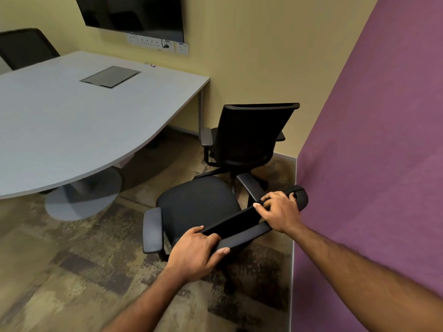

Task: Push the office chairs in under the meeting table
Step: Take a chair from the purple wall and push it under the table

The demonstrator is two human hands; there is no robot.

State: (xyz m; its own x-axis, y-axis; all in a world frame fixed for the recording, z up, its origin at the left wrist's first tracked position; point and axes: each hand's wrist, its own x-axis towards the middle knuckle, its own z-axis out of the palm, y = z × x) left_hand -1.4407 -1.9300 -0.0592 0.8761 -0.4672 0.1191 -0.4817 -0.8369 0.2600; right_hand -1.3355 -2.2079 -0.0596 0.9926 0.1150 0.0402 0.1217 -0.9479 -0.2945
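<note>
A black office chair (pixel 196 207) stands on the carpet right below me, its seat facing the grey meeting table (pixel 72 121). It is out in the open, a short way from the table's curved edge. My left hand (pixel 196 252) grips the left end of its backrest top. My right hand (pixel 280 212) grips the right end of the same rail. A second black chair (pixel 249 137) stands beyond it near the table's far corner, its back toward me. A third chair (pixel 26 46) shows behind the table at the far left.
A purple wall (pixel 374 164) runs close along my right. The yellow wall ahead carries a dark screen (pixel 134 13) and sockets (pixel 158 43). The table rests on a round pedestal base (pixel 81 197). A cable hatch (pixel 110 76) sits in the tabletop.
</note>
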